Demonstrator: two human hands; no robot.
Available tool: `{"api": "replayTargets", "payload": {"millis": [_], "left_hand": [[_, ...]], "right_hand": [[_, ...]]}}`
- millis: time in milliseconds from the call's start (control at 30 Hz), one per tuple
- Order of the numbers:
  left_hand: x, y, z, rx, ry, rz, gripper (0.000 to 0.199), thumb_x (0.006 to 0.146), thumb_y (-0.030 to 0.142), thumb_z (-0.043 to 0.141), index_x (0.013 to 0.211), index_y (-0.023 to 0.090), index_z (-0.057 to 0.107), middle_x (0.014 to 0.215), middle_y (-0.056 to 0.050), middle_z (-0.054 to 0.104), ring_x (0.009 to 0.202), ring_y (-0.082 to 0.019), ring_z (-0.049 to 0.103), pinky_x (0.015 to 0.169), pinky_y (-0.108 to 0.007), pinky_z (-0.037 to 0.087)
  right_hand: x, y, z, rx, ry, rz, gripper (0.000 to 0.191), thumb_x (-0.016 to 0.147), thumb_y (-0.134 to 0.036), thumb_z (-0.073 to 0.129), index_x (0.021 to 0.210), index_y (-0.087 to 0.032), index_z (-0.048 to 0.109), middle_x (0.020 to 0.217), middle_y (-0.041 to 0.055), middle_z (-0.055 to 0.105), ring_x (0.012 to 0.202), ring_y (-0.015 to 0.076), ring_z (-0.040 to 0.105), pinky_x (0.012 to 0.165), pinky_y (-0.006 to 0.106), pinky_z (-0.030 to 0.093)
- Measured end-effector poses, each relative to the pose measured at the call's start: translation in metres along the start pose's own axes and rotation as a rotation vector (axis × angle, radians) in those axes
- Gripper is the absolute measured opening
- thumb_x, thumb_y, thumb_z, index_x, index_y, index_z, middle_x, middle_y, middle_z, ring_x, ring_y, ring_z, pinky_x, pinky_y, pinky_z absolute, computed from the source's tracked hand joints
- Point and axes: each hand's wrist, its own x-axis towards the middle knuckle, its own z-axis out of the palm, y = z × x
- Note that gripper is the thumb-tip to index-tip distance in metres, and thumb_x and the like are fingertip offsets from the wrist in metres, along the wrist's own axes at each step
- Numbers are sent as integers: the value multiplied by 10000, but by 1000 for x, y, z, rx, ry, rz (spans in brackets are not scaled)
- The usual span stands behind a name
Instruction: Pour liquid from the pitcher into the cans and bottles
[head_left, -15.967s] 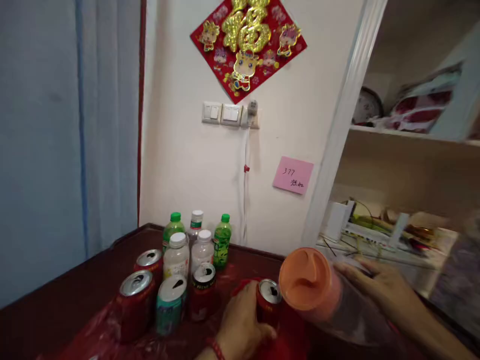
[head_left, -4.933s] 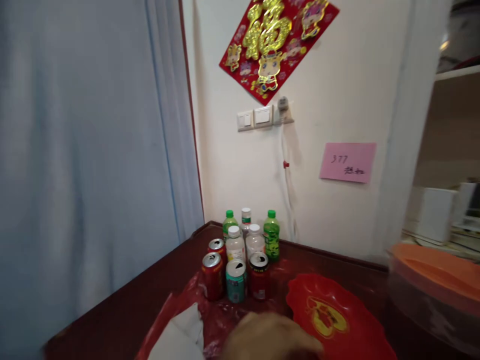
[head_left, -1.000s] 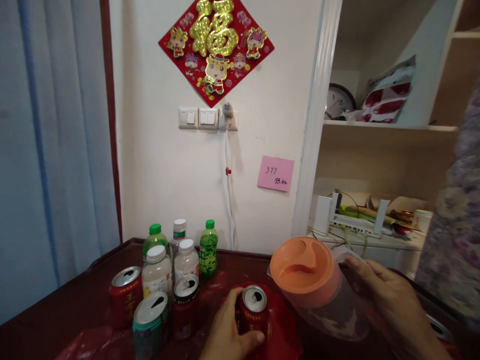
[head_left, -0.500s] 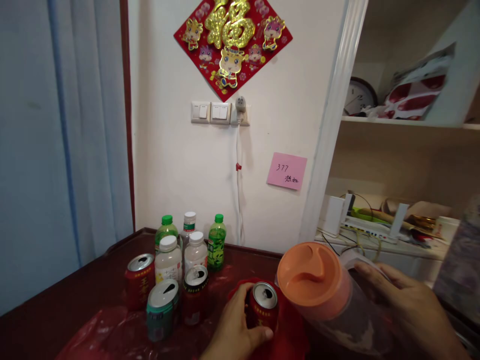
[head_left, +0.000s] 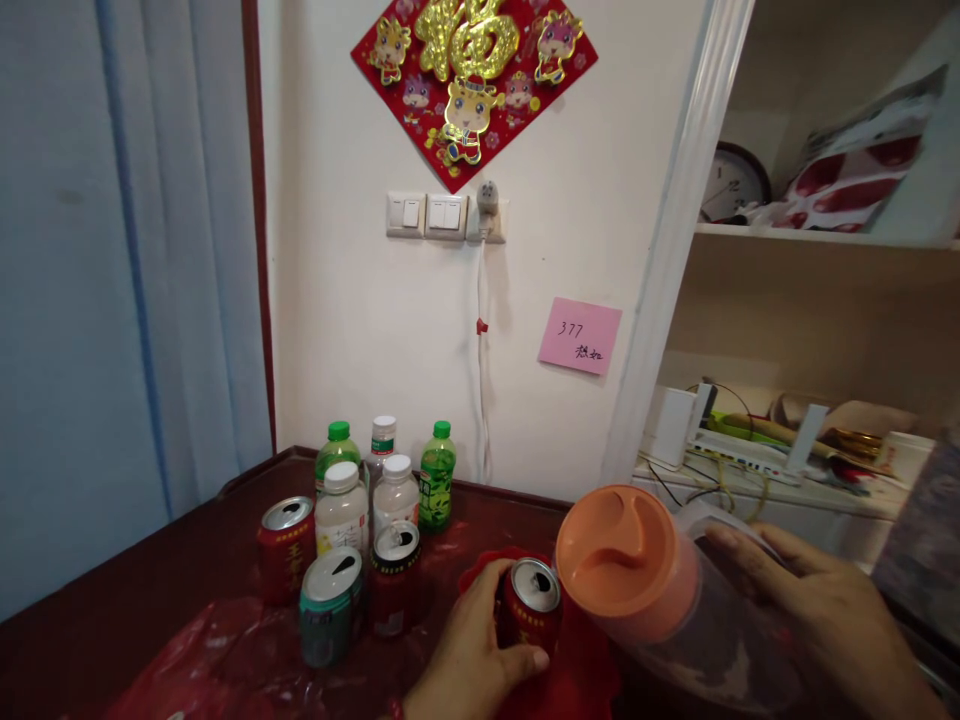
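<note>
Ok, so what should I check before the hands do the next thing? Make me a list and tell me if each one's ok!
1. Left hand has its grip around the red drink can: ok, fingers and thumb are both at its sides.
2. The can's opening is open: ok, a dark hole shows in the top.
3. Right hand has the orange-lidded pitcher by its handle: ok.
4. Pitcher upright: not ok, it's tilted toward the can.
5. Orange lid on the pitcher: ok.
6. Can standing on the red plate: cannot tell, the hand hides its base.
</note>
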Motion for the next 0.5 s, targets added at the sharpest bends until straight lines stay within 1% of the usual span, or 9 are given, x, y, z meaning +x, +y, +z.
{"api": "replayTargets", "payload": {"millis": [67,200,400,500], "left_hand": [[0,0,0,10,-6,-17,742,592,101,745,1307,215,581,1374,-93,646,1295,-332,550,1141,-418,371],[-1,1,-1,15,-36,-29,736,604,106,750,1309,226,577,1386,-82,642,1303,-335,544,1146,-420,365],[-3,9,-1,22,-3,-71,719,580,67,761,1265,213,597,1318,-71,678,1244,-303,574,1093,-384,401],[-2,11,0,12,-10,-65,714,576,62,765,1254,209,599,1304,-66,683,1240,-305,572,1087,-381,401]], "right_hand": [[-2,-3,0,-21,2,-5,584,726,-772,722,804,-195,681,714,3,636,596,179,518,468,220,369],[-2,-6,-2,-69,-15,-27,579,738,-766,698,783,-188,682,788,15,687,655,202,576,477,217,383],[5,-4,-6,-148,-81,26,645,678,-809,686,813,-182,758,770,34,700,645,238,605,483,248,456],[9,-1,-6,-182,-78,34,664,650,-819,679,800,-177,759,722,34,685,638,253,616,488,261,474]]}}
